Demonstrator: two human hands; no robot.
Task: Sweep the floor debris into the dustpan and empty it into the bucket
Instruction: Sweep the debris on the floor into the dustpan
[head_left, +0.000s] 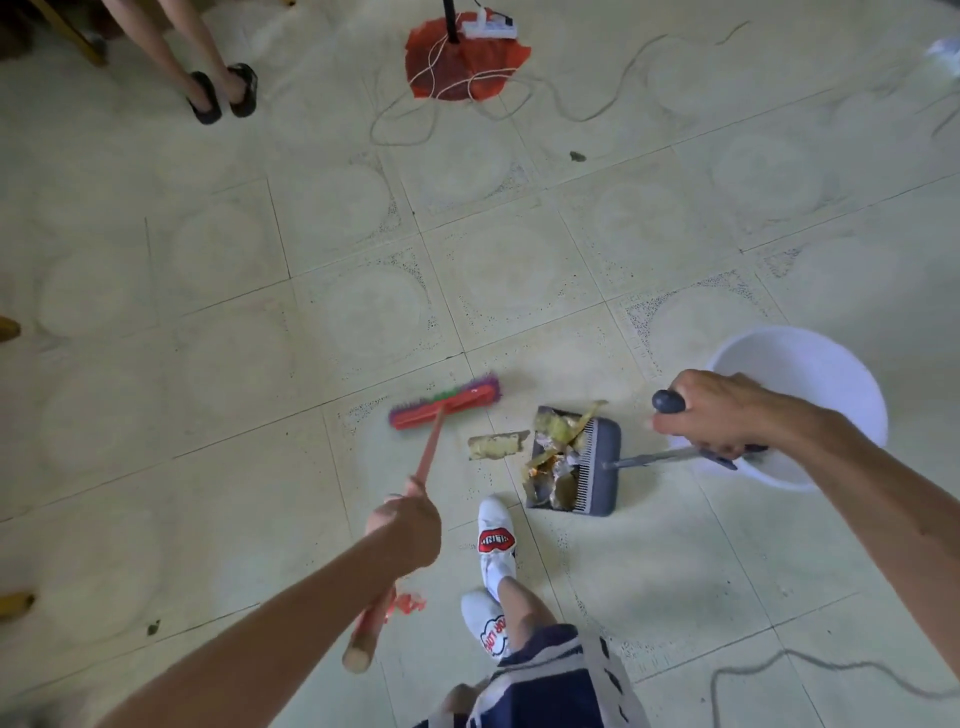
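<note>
My left hand (408, 525) grips the red handle of a broom. Its red head with purple and green bristles (445, 400) rests on the tiled floor, left of the debris. My right hand (711, 415) holds the long handle of a grey dustpan (602, 467), which sits on the floor and contains yellowish and orange scraps (558, 452). One yellowish scrap (496, 444) lies on the tiles between the broom head and the dustpan mouth. A white bucket (810, 364) stands to the right, partly hidden behind my right hand and forearm.
My feet in white shoes (496, 540) stand just below the dustpan. Another person's legs in black sandals (223, 91) are at the top left. A red sheet (467, 62) with a stand, a white power strip and cables lies at the top. A grey cord (769, 670) trails at the bottom right.
</note>
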